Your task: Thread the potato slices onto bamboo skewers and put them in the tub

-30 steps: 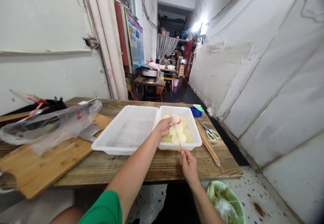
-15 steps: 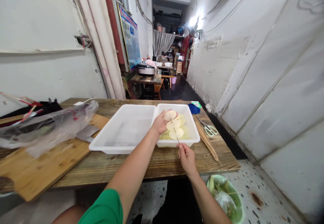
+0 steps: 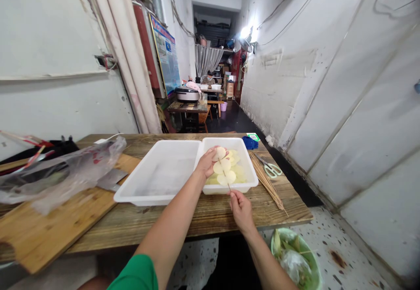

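Note:
My right hand [image 3: 240,209] pinches the lower end of a thin bamboo skewer [image 3: 226,182] near the table's front edge. Three pale round potato slices [image 3: 223,172] are threaded on it, held over the right white tub [image 3: 248,167]. My left hand [image 3: 207,161] grips the topmost slice at the skewer's tip. More yellowish slices [image 3: 236,170] lie in that tub. The left white tub [image 3: 164,174] beside it holds nothing I can see.
A bundle of bamboo skewers [image 3: 267,180] and green-handled scissors [image 3: 271,169] lie right of the tubs. A cutting board [image 3: 55,213], cleaver [image 3: 111,179] and plastic bag [image 3: 62,167] sit at left. A green bucket of scraps [image 3: 295,259] stands on the floor. A person sits far down the corridor.
The view has shifted a little. My left hand has pressed the top slice further along the skewer, closer to the other two. My right hand keeps its pinch on the skewer.

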{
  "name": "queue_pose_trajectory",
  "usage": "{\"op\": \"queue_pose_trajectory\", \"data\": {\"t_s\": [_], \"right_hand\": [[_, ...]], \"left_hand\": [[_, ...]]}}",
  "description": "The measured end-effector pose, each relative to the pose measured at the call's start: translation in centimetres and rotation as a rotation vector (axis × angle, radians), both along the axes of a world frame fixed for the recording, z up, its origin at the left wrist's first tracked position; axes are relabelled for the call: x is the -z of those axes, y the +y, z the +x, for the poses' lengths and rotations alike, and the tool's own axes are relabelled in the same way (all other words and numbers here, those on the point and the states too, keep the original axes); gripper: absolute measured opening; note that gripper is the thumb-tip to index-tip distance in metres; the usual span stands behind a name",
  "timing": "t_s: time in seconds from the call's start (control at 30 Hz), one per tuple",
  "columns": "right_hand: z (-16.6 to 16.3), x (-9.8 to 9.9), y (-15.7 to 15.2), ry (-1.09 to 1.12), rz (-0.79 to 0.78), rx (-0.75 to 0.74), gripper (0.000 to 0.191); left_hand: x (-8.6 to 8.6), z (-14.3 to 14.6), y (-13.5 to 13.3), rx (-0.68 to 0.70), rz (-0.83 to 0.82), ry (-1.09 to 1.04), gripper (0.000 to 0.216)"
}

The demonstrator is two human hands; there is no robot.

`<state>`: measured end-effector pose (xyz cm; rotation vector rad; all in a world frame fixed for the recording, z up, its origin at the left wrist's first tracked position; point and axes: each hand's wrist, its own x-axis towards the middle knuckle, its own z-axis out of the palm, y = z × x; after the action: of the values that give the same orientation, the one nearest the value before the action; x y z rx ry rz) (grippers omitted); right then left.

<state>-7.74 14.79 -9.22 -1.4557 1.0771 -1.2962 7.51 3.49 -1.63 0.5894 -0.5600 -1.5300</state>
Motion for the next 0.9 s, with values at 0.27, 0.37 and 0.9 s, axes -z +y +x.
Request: {"op": "queue_pose_trajectory", "data": {"t_s": [0.27, 0.37, 0.9], "right_hand": [[0.09, 0.76, -0.02, -0.025, -0.006, -0.007, 0.041], [0.09, 0.92, -0.05, -0.014, -0.009, 0.001, 0.042], [0.15, 0.88, -0.44, -0.003, -0.042, 0.020, 0.037]], "left_hand": [[-0.08, -0.21, 0.23, -0.018, 0.009, -0.046, 0.023], [-0.18, -0.38, 0.37, -0.031, 0.024, -0.044, 0.023], [-0.63, -0.66, 0.59, -0.030, 0.063, -0.034, 0.026]]}}
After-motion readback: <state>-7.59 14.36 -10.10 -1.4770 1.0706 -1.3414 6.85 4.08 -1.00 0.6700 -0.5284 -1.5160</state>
